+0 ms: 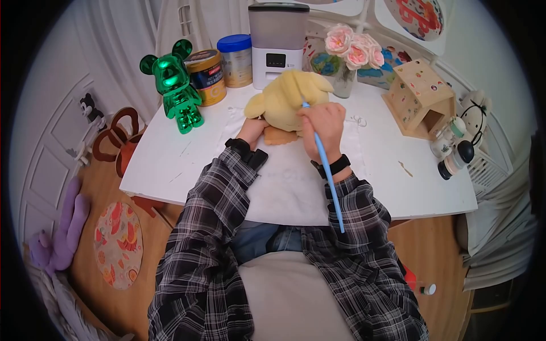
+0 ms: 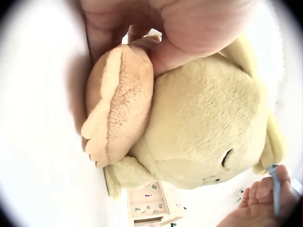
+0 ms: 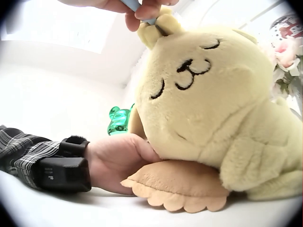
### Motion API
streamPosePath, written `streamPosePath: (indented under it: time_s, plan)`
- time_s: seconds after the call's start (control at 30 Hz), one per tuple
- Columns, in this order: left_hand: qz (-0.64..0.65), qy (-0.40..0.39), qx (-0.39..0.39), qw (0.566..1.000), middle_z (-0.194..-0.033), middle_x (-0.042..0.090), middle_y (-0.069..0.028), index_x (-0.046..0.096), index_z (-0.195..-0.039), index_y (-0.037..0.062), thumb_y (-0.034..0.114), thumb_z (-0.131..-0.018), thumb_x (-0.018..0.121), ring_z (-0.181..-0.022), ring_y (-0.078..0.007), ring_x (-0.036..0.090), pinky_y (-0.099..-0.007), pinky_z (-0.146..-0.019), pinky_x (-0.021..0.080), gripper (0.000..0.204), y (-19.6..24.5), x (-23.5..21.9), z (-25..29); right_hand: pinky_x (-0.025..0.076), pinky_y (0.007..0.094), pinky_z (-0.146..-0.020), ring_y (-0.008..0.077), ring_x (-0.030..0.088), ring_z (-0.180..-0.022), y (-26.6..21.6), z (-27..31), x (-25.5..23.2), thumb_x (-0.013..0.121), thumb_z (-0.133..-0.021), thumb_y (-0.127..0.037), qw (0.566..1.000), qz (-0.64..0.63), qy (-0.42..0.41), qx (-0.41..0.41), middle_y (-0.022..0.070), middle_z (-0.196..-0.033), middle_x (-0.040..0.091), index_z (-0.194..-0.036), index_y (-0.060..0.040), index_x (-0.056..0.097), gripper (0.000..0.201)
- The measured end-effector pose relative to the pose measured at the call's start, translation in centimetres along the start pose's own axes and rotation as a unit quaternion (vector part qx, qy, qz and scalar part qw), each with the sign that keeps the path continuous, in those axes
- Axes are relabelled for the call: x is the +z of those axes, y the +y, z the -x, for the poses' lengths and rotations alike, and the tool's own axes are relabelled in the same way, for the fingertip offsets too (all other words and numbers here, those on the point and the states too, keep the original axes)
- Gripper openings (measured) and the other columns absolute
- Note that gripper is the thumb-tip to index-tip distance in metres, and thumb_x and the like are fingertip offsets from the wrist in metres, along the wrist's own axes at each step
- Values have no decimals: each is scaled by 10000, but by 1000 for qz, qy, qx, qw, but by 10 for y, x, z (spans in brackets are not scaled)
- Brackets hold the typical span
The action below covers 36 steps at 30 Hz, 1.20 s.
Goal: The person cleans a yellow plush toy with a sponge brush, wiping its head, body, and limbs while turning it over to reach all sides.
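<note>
A yellow plush animal point(image 1: 284, 96) with stitched closed eyes lies on the white table, a tan scalloped piece point(image 3: 177, 184) beneath its head. My left hand point(image 1: 252, 132) grips it low down by the tan piece; in the left wrist view the thumb and fingers point(image 2: 165, 28) curl round that part. Between thumb and fingers, my right hand point(image 1: 325, 128) pinches a long blue brush-like stick point(image 1: 330, 176). The stick's tip meets the top of the plush's head, in the right wrist view at a yellow tuft point(image 3: 161, 28).
Behind the plush stand a white dispenser point(image 1: 277, 51), a blue-lidded can point(image 1: 235, 59), a gold can point(image 1: 206, 77) and a green shiny bear figure point(image 1: 175, 85). Pink flowers point(image 1: 352, 48) in a vase, a wooden house point(image 1: 420, 96) and two bottles point(image 1: 456, 159) are to the right.
</note>
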<state>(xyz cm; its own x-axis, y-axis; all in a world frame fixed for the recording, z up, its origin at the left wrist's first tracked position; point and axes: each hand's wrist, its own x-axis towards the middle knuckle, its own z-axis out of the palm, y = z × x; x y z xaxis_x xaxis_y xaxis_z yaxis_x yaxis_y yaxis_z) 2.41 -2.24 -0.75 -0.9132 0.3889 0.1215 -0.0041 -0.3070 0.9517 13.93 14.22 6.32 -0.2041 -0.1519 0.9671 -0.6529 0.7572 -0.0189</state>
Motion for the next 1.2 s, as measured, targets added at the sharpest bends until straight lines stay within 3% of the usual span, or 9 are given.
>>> streamPosePath:
  time_s: [0.2, 0.4, 0.5, 0.6, 0.67, 0.8, 0.9, 1.13, 1.2]
  plan:
    - [-16, 6, -9, 1000, -1320, 468, -61, 406, -1337, 50, -47, -829, 582, -1192, -210, 507, -338, -971, 461, 547, 0, -2, -2, 346, 355, -792, 244, 525, -750, 9, 3, -1, 544, -780, -21, 992, 68, 65, 83, 66, -747, 602, -807, -51, 636, 100]
    - [-15, 16, -20, 1000, -1340, 462, -68, 395, -1351, 58, -45, -840, 559, -1195, -208, 509, -336, -964, 464, 546, -2, -3, -3, 360, 356, -773, 256, 505, -754, 17, 3, 2, 529, -817, -38, 987, 122, 64, 82, 71, -742, 581, -863, -46, 638, 118]
    - [-11, 12, -27, 1000, -1348, 460, -75, 387, -1357, 56, -47, -844, 544, -1204, -213, 504, -337, -969, 459, 546, 1, -2, -1, 361, 375, -784, 266, 507, -791, 42, 14, 4, 544, -810, -37, 974, 115, 49, 190, 80, -783, 585, -863, -44, 619, 92]
    - [1, 7, -22, 1000, -1347, 464, -79, 383, -1359, 49, -47, -848, 534, -1208, -218, 503, -342, -979, 452, 541, 0, -4, -2, 385, 395, -754, 294, 505, -800, 49, 16, 3, 533, -835, -44, 965, 37, 92, 241, 106, -792, 578, -875, -29, 614, 91]
    - [9, 11, -18, 1000, -1343, 469, -82, 382, -1358, 45, -46, -850, 530, -1206, -220, 505, -343, -986, 448, 537, -1, -4, -3, 403, 353, -743, 253, 498, -789, 37, 13, 4, 477, -879, -48, 978, 29, 99, 181, 109, -794, 562, -913, -13, 629, 160]
    - [20, 22, -18, 999, -1329, 482, -86, 382, -1356, 39, -43, -853, 522, -1196, -218, 514, -339, -992, 446, 528, 0, -2, -1, 409, 377, -754, 315, 513, -811, 8, 11, 14, 525, -831, -9, 999, -14, 38, 4, 131, -843, 562, -904, -27, 614, 116]
    - [29, 1, -19, 999, -1315, 493, -88, 390, -1348, 37, -34, -857, 526, -1191, -215, 517, -334, -989, 449, 515, -2, -6, -3, 409, 389, -756, 316, 525, -819, 6, 9, 18, 540, -829, -18, 998, -49, -30, 18, 128, -854, 575, -909, -33, 620, 115]
    - [15, 8, -29, 999, -1289, 509, -82, 404, -1333, 39, -24, -860, 526, -1170, -202, 534, -323, -970, 466, 492, -2, -6, -5, 382, 375, -732, 263, 519, -822, 31, 11, 11, 590, -800, -42, 990, 54, 46, 124, 70, -820, 576, -908, -82, 629, 122]
    - [19, 7, -30, 999, -1283, 514, -82, 409, -1328, 38, -25, -860, 523, -1165, -199, 537, -318, -964, 471, 485, -3, -7, -5, 385, 370, -748, 261, 515, -830, 28, 11, 11, 606, -781, -30, 992, 52, 46, 109, 70, -852, 560, -934, -81, 636, 165]
